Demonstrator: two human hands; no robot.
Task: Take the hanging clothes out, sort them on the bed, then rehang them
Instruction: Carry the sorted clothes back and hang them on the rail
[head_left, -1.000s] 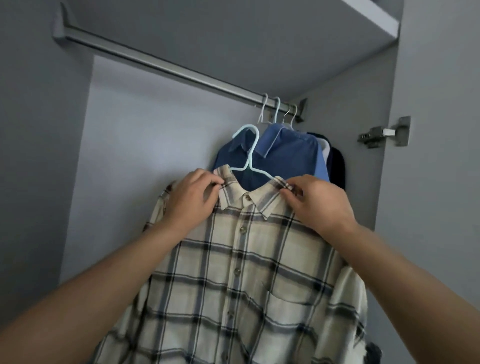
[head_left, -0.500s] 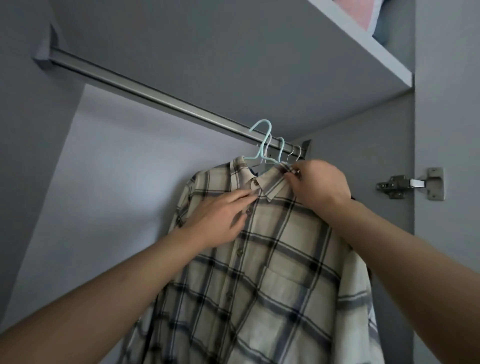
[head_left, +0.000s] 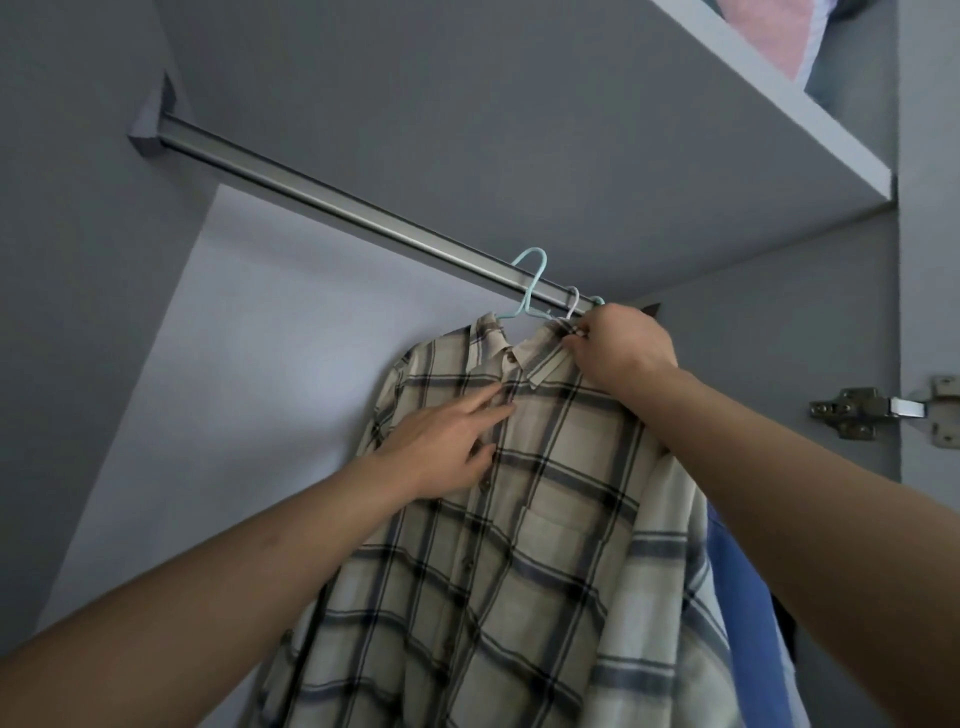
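Hanging: the shirt (head_left: 524, 519) hung on a hanger (head_left: 529, 291) whose hook sat over the rail (head_left: 332, 200), toward the rail's right end.
Shirt: cream cloth with dark and grey-blue checks, soft and creased, a buttoned front, a pointed collar and a chest pocket.
Hanger: thin, pale blue, with a curved hook.
Left hand (head_left: 441, 447): fingers straight and spread, lying flat on the shirt's front below the collar, gripping nothing.
Right hand (head_left: 621, 348): fingers curled, pinching the collar's right side near the hanger.
Rail: straight, flat-sided grey metal with a dull shine.
Other clothes: blue cloth (head_left: 737, 613) hung just right of the shirt, mostly hidden.
Closet: smooth matt grey walls, a flat shelf (head_left: 779, 104) above, a steel hinge (head_left: 862, 410) at right.
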